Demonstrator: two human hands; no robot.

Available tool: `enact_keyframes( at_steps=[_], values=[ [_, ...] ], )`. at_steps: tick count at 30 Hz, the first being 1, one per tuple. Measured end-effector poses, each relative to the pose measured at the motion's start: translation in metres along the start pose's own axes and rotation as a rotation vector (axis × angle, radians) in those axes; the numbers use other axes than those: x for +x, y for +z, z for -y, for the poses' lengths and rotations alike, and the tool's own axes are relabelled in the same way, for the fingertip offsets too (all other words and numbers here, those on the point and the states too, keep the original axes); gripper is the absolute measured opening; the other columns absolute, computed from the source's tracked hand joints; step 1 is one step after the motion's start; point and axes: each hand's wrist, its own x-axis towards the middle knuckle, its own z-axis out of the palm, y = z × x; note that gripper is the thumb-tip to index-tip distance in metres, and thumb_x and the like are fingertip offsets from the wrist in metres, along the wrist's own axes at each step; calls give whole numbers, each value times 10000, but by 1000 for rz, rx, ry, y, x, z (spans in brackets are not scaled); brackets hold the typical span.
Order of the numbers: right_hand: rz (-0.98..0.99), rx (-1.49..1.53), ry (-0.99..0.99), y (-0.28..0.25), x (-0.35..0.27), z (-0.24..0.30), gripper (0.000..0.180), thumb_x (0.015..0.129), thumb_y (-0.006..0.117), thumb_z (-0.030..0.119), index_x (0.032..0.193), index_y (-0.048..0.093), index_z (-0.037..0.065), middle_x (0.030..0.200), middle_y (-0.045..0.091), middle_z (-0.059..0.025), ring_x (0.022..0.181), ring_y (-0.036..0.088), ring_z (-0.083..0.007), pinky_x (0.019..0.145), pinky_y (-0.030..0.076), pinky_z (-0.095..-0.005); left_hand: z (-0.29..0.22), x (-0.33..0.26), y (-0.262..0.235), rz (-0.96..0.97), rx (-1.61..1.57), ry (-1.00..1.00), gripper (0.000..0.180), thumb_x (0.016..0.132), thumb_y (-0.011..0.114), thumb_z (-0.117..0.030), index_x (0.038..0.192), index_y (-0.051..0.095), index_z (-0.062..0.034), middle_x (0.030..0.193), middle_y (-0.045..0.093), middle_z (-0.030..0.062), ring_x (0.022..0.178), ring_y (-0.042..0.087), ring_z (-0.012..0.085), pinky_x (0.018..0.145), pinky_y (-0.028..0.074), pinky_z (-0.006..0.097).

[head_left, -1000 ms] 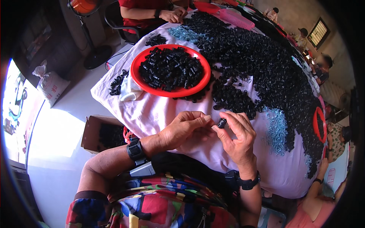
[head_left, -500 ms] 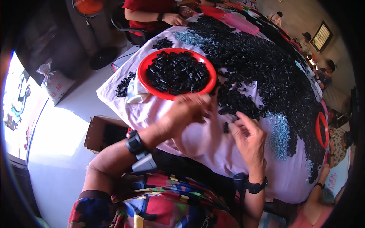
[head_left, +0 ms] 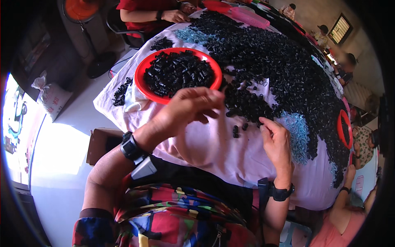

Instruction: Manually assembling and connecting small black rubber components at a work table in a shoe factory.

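Observation:
My left hand (head_left: pixel 187 108) hovers just in front of the red bowl (head_left: pixel 142 89), overlapping its near rim. Its fingers are loosely bent and apart, and I see nothing held in them. Small black tube-shaped pieces (head_left: pixel 179 73) fill the bowl. Lower right, my right hand (head_left: pixel 277 140) is over the pink cloth (head_left: pixel 214 152), thumb and forefinger a little apart at the near edge of the black pile (head_left: pixel 249 101). Nothing shows between them. A few loose black pieces (head_left: pixel 236 131) lie on the cloth between my hands.
Light-blue small pieces (head_left: pixel 295 131) are heaped beside my right hand. A cardboard box (head_left: pixel 98 146) stands below the table's left edge. A fan (head_left: pixel 78 10) and a white sack (head_left: pixel 53 96) are at left. Co-workers sit around the table, one in red (head_left: pixel 140 16) across the far left.
The view has shifted, so the bowl and table appear further left. My left hand has come nearer the bowl's front; my right hand has drawn slightly right, and loose black pieces show between them.

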Motion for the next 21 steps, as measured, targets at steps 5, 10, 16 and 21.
enact_keyframes(
  at_steps=[5, 10, 16, 21],
  values=[
    [179, 200, 162, -12, 0, 4, 242, 956, 638, 70, 1164, 743, 9, 982, 752, -205, 802, 731, -296, 724, 549, -365, 47, 20, 22, 152, 764, 434, 282, 938, 710, -79, 1219, 725, -56, 1007, 728, 80, 894, 709, 190, 765, 567, 328],
    [119, 164, 114, -10, -2, -8, 245, 958, 637, 86, 1167, 747, 23, 958, 764, -189, 789, 745, -253, 712, 550, -331, 63, 29, 39, 200, 1329, 549, 308, 865, 662, -102, 1166, 723, -126, 1039, 623, 154, 1014, 666, 343, 821, 572, 446],
    [-108, -290, 179, -33, -10, -54, 244, 953, 632, 182, 1091, 765, 30, 964, 750, -205, 851, 713, -399, 782, 550, -464, 60, 27, 26, 159, 1230, 544, 248, 875, 657, -88, 1115, 720, -86, 1033, 640, 162, 996, 656, 355, 846, 557, 431],
    [34, -260, 199, -32, -13, -60, 227, 906, 679, 186, 1043, 763, 25, 981, 740, -220, 862, 713, -397, 787, 552, -448, 54, 22, 16, 16, 1104, 648, 227, 912, 667, -30, 1134, 710, -19, 1026, 682, 143, 908, 679, 265, 801, 562, 370]
  ],
)
